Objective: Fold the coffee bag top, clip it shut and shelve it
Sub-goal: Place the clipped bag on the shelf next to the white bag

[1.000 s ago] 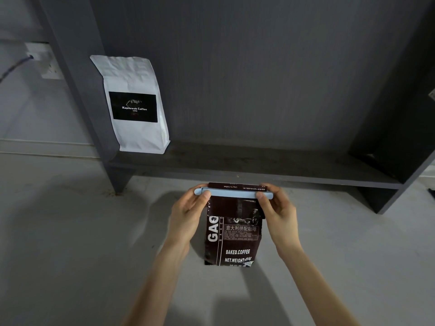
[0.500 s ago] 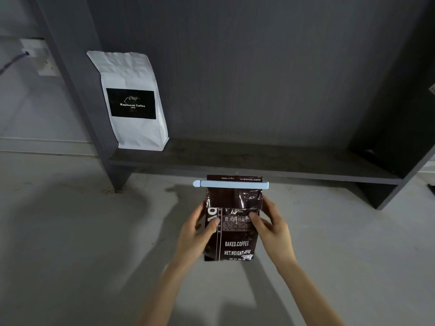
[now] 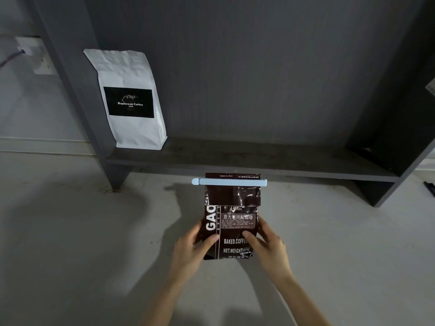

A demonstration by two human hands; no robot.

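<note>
A dark brown coffee bag (image 3: 231,208) with white lettering is upright in front of me, just short of the shelf's front edge. Its top is folded over, and a pale blue clip (image 3: 229,182) is clamped across the fold. My left hand (image 3: 194,249) grips the bag's lower left side with the thumb on its front. My right hand (image 3: 267,247) grips the lower right side the same way. Whether the bag's bottom touches the floor I cannot tell.
A dark grey shelf board (image 3: 247,161) runs low across the view between two dark uprights. A white coffee bag (image 3: 131,100) with a black label stands at its left end. The grey floor (image 3: 70,231) spreads below. A wall socket (image 3: 35,55) is at the far left.
Both hands have left the ends of the blue clip and slid down to the lower sides of the bag. The bag has risen slightly toward the shelf.
</note>
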